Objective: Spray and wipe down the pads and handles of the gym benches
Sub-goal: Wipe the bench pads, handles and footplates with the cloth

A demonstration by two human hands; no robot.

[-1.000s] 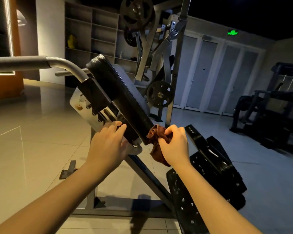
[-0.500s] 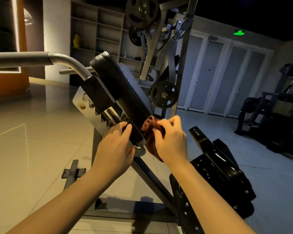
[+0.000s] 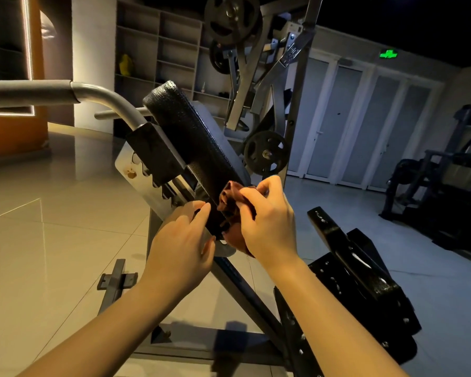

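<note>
Brown cloth [image 3: 229,202] held against the lower end of the tilted black pad [image 3: 196,142].
The cloth is bunched in the curled fingers of the right hand [image 3: 269,227]; beside it, the pad's end is gripped between fingers and thumb of the left hand [image 3: 180,246].

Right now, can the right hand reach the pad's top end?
Probably yes: the right hand holds the cloth low on the pad, whose face above looks bare; the left hand grips lower down.
</note>
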